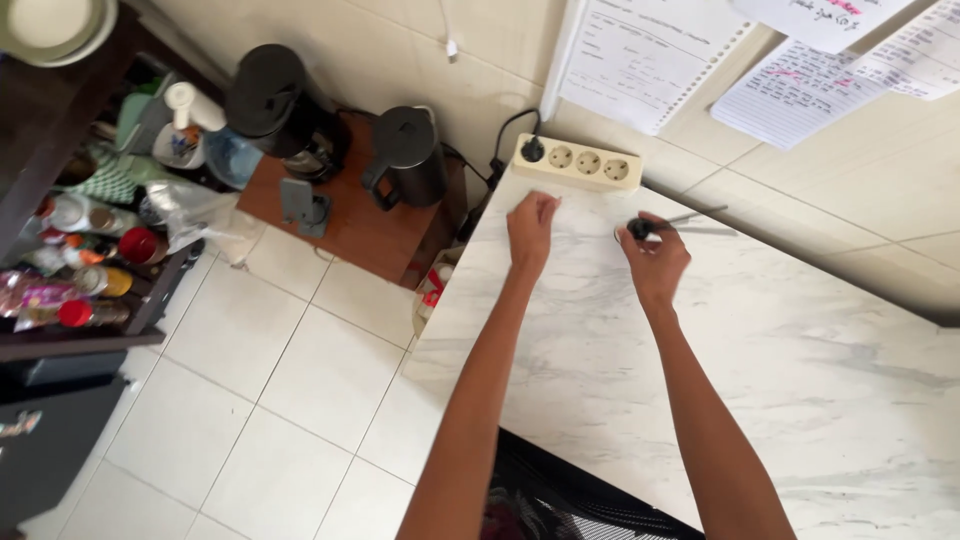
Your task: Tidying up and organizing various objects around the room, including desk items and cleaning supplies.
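A cream power strip (578, 163) lies at the far edge of the white marble tabletop (760, 360), with a black plug (533, 150) in its leftmost socket. My left hand (530, 232) hovers just in front of the strip with its fingers curled, and I cannot see anything in it. My right hand (655, 262) grips a black plug (640, 228) a little to the right, below the strip's right end. A thin cord (695, 216) runs from this plug to the right across the table.
A low wooden stand (352, 228) against the tiled wall carries a black kettle (408, 155) and a black coffee maker (275, 105). At left, dark shelves (90, 250) hold jars and bottles. Papers (650, 55) hang on the wall above the table.
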